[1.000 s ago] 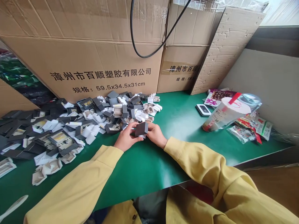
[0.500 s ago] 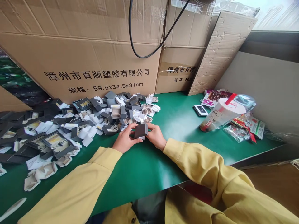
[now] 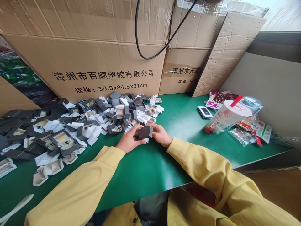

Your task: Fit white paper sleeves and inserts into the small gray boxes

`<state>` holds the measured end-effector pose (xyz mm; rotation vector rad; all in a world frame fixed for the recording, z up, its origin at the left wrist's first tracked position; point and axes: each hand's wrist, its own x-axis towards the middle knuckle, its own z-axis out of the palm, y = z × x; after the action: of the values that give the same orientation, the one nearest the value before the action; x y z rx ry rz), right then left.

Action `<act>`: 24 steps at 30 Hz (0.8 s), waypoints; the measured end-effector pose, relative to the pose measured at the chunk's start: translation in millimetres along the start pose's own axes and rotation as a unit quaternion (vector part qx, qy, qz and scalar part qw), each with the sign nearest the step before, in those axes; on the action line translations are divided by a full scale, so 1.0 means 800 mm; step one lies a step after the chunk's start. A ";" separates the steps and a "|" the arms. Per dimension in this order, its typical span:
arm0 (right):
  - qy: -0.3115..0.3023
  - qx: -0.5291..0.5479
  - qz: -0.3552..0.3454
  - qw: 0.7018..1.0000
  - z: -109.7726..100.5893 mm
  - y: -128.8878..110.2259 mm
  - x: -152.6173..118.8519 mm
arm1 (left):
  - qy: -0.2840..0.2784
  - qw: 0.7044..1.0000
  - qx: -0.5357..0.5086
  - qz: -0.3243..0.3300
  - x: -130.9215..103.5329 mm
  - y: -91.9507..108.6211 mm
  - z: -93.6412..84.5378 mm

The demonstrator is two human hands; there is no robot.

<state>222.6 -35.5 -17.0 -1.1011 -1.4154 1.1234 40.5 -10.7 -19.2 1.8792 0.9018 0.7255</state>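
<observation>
A small dark grey box (image 3: 145, 132) is held between my two hands above the green table (image 3: 141, 175). My left hand (image 3: 130, 140) grips its left side, with the thumb near the lower edge. At its right side, the fingers of my right hand (image 3: 161, 135) are closed on the box, partly hidden behind it. Something white shows just under the box. Beyond and left of my hands lies a heap of dark box pieces (image 3: 98, 105) and white and beige inserts (image 3: 119, 112).
Large cardboard boxes (image 3: 94, 56) stand along the back, with a black cable (image 3: 150, 58) hanging before them. On the right are a plastic cup (image 3: 228, 116), a small white device (image 3: 204, 112) and snack packets (image 3: 263, 131). A white strip (image 3: 17, 207) lies front left.
The whole view has shifted slightly, so most things appear a little further right. The box has turned a little in my hands, both of which still hold it.
</observation>
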 end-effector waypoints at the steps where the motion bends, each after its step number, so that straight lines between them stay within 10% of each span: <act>1: 0.003 -0.007 0.005 1.000 0.000 0.000 -0.001 | 0.002 1.000 0.007 0.004 0.000 0.000 0.000; 14: 0.019 0.075 0.005 0.997 -0.012 -0.020 0.004 | 0.112 0.903 0.328 0.254 0.015 0.013 -0.005; 24: 0.209 0.058 -0.046 0.975 -0.141 0.012 0.100 | 0.082 0.862 0.431 0.256 0.186 0.090 0.018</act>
<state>326.8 54.9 -4.2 -1.1004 -1.0467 0.8364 156.4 80.9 56.5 2.9694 0.9146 0.8838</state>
